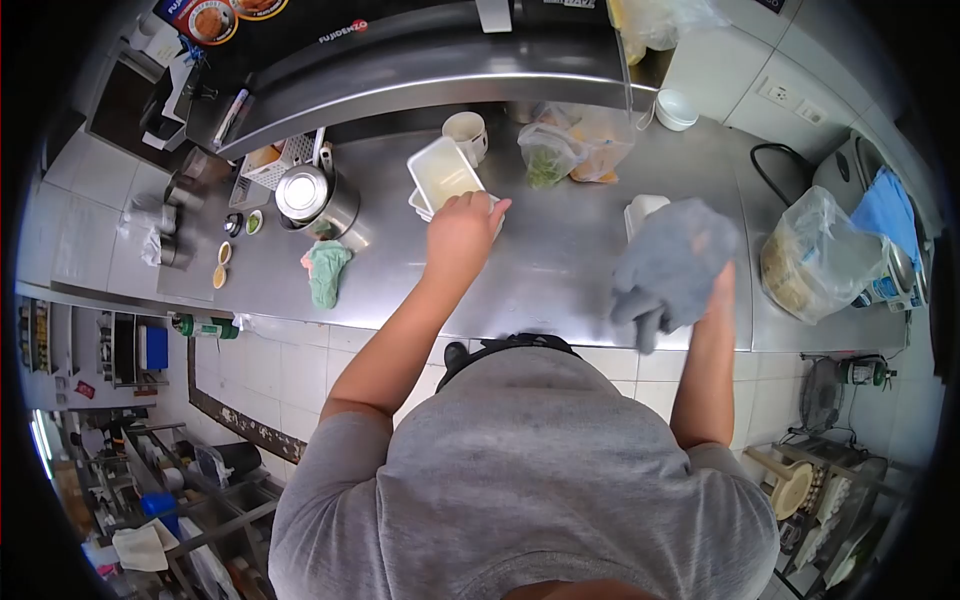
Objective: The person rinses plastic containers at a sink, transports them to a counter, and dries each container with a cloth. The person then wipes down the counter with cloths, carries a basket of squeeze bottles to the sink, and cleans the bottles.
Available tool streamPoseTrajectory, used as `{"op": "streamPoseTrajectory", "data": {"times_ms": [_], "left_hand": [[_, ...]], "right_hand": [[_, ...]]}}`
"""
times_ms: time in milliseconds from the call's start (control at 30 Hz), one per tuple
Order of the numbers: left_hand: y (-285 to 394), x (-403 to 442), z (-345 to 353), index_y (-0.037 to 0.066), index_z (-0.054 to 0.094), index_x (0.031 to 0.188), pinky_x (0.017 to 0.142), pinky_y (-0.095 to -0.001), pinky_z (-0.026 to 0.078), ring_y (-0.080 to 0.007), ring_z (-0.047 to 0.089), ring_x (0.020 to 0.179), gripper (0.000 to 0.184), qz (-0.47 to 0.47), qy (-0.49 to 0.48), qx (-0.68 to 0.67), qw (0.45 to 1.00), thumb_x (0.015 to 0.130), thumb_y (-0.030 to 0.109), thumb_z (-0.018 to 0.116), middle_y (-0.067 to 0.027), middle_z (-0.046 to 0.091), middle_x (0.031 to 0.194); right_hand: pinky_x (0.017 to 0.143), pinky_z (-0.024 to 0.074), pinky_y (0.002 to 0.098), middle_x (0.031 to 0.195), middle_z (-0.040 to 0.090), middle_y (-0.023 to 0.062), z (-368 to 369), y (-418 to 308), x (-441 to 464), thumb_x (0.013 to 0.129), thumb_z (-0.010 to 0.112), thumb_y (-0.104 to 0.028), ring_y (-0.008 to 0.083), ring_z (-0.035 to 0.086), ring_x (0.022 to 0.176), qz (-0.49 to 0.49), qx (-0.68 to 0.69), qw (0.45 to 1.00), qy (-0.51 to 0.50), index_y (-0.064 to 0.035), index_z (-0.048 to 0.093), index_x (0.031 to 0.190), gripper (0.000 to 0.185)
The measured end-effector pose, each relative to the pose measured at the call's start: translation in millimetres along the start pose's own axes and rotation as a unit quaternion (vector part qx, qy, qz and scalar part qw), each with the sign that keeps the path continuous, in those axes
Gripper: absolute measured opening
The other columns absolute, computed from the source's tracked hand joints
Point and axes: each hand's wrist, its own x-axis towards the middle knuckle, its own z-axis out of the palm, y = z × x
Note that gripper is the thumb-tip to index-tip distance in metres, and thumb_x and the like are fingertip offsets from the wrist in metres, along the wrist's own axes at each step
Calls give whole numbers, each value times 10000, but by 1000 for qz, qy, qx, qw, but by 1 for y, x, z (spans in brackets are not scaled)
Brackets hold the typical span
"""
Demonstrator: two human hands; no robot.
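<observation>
My left hand (463,232) grips the near rim of a white rectangular plastic container (441,172), which is tilted above the steel counter. Another white container edge (418,204) shows just under it. Over the right part of the counter, my right hand (719,292) holds a bunched grey cloth (672,262), which hangs down and hides most of the fingers. Part of a white container or lid (644,212) shows behind the cloth. A white mug (466,135) stands just beyond the container in my left hand.
A steel pot with a lid (303,193) and a green and pink cloth (326,272) are at left. Plastic bags of food (575,150) lie at the back. A large clear bag (815,255) stands at right, and a steel shelf (430,95) overhangs the counter.
</observation>
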Motion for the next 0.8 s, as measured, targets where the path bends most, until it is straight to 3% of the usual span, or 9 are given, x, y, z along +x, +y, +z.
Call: {"op": "streamPoseTrajectory", "data": {"times_ms": [133, 200, 367, 467, 500, 567, 633, 700, 800], "left_hand": [[-18, 2, 43, 22, 548, 724, 591, -400, 481, -315, 604, 668, 325, -58, -128, 19, 990, 856, 318, 577, -165, 595, 674], [-28, 5, 60, 14, 565, 750, 615, -422, 481, -335, 612, 689, 336, -78, -160, -1, 984, 865, 329, 558, -182, 607, 694], [-20, 10, 45, 3, 578, 834, 695, -411, 472, -342, 589, 791, 401, -100, -180, 32, 978, 824, 402, 599, -187, 611, 803], [8, 26, 0, -6, 573, 916, 728, -391, 462, -323, 567, 834, 427, -52, -24, -49, 997, 804, 402, 633, -173, 596, 901], [20, 27, -8, -8, 569, 942, 736, -383, 458, -312, 560, 846, 433, -38, 38, -92, 994, 799, 394, 645, -167, 589, 932], [38, 8, 26, -14, 559, 1002, 731, -355, 453, -250, 565, 830, 408, -89, -55, -347, 932, 806, 327, 667, -137, 582, 982], [59, -13, 59, -10, 561, 1054, 739, -319, 447, -175, 562, 863, 381, -249, -247, -509, 786, 823, 274, 668, -90, 602, 980], [65, -23, 89, -5, 549, 1129, 784, -297, 442, -144, 556, 903, 414, -246, -377, -629, 634, 844, 279, 648, -72, 613, 1004], [69, -32, 85, 5, 548, 1151, 822, -276, 423, -129, 545, 916, 383, -261, -405, -620, 620, 870, 257, 613, -66, 614, 1006]], "right_hand": [[813, 503, 378, 1014, 615, 150, -19, -43, 22, 813, 539, -215, 257, 612, 923, -107, -275, 927, 229, 18, 545, 1087, 360], [813, 502, 403, 1023, 613, 195, -53, -52, 42, 777, 546, -207, 319, 622, 895, -113, -550, 757, 333, 55, 536, 1084, 403], [900, 444, 375, 1168, 515, 278, -17, 38, 61, 645, 691, -228, 360, 518, 1087, 48, -830, 485, 271, 26, 398, 1289, 752], [892, 443, 351, 1141, 551, 224, -49, 47, 64, 612, 761, -264, 317, 557, 1039, -54, -754, 590, 284, 29, 409, 1280, 810], [874, 447, 352, 1108, 569, 198, -50, 46, 63, 627, 759, -241, 295, 563, 1017, -73, -650, 704, 276, 30, 429, 1250, 755], [838, 455, 354, 1040, 606, 145, -49, 47, 57, 659, 755, -194, 250, 577, 973, -97, -403, 879, 235, 33, 470, 1190, 644], [835, 451, 331, 1034, 604, 127, -25, 55, 46, 669, 749, -159, 220, 581, 934, -79, -324, 919, 209, 34, 483, 1167, 597], [841, 443, 322, 1023, 606, 120, -19, 58, 46, 667, 748, -145, 209, 581, 925, -84, -274, 934, 214, 42, 487, 1159, 588], [864, 427, 335, 1028, 603, 139, -41, 58, 52, 660, 751, -168, 235, 572, 956, -139, -266, 913, 276, 61, 486, 1157, 608]]}}
